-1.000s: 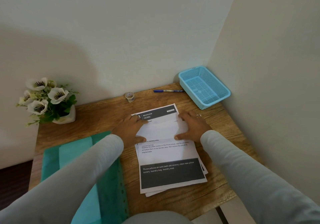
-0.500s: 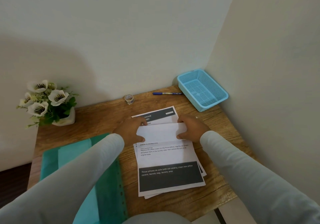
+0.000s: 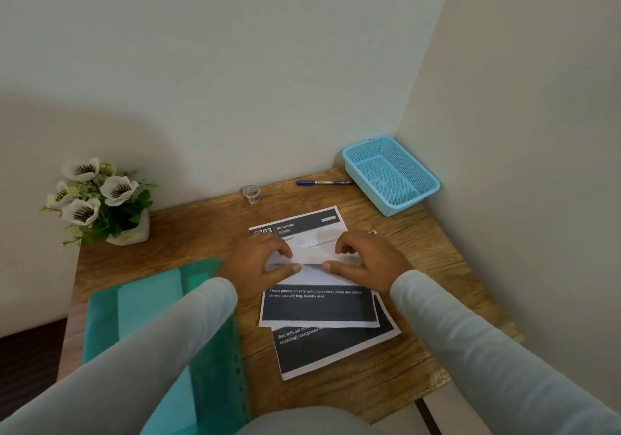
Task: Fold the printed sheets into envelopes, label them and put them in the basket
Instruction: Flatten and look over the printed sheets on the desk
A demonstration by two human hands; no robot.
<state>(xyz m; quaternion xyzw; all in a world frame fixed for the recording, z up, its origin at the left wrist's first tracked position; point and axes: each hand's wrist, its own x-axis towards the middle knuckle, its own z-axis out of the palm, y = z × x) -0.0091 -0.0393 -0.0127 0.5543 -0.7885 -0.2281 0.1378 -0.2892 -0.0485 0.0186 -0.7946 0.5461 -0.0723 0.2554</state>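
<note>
Two bare hands work the top printed white sheet (image 3: 317, 303) near the middle of the wooden table (image 3: 201, 229): the left hand (image 3: 260, 266) and the right hand (image 3: 364, 263) each pinch a folded-over flap of it between thumb and fingers, thumbs nearly meeting at the centre, so both hands are closed on paper rather than spread flat. The sheet's dark printed band lies on the near side, and a second printed sheet (image 3: 336, 350) sits skewed underneath, its far header poking out beyond the hands and its near corner jutting toward the right. My judgement is that the first fold is being made and nothing is labelled yet. The main risk is that the loose sheet below slides or gets caught in the crease, because the two pages are touching and not aligned; a crooked fold would follow from uneven pressure between the hands. The light blue perforated plastic basket (image 3: 393, 174) stands empty at the far right corner, well apart from the paper, with a blue pen (image 3: 322, 182) just left of it and a small roll of clear tape (image 3: 251, 193) farther left. A teal plastic folder (image 3: 151, 303) lies on the near left, and white artificial flowers in a white pot (image 3: 100, 199) stand at the far left.
</note>
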